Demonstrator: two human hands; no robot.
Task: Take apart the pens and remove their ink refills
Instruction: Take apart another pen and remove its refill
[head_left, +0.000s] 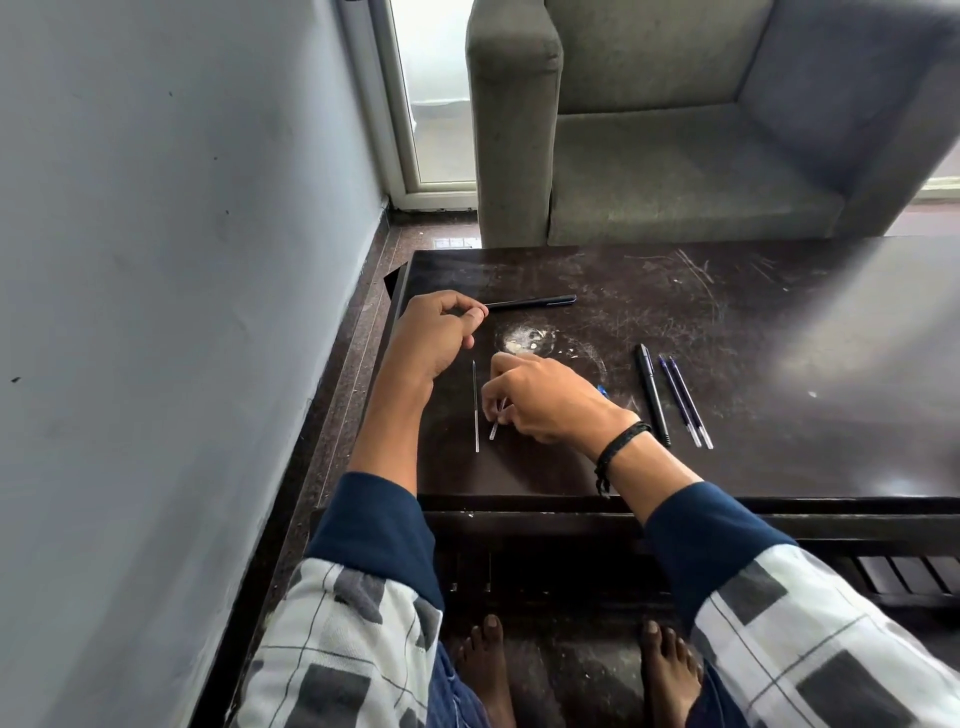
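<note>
Black pen (530, 302): it lies crosswise near the far left of the dark surface (753, 322), with its thin end at our left hand.
Left hand (436, 332): the fingers are curled, and thumb and forefinger pinch the thin end of that pen. The pen's body rests flat on the surface.
Right hand (545, 400): the fingers are bunched and point down, pinching a thin clear refill (496, 423) by its upper part. We cannot tell whether its lower end touches the surface.
Loose refill (475, 405): it lies just left of the held one, roughly parallel to it and clear of both hands.
Right-side group: a second black pen (653, 395) lies lengthwise with two blue refills (687, 402) just beside it, well apart from our hands.
Blue scrap (602, 389): a small bit shows past our right hand, and we cannot tell what it is.
Step in hand: we judge that we are setting a removed refill down beside the loose one while the left hand steadies the far pen.
Progress: four refills are out, so we judge the task well along. We cannot tell whether either black pen holds its ink.
Next move: it calls for letting the thin refill go gently so it does not roll. Then both hands go to a black pen, one to hold the body and the other to twist the tip.
</note>
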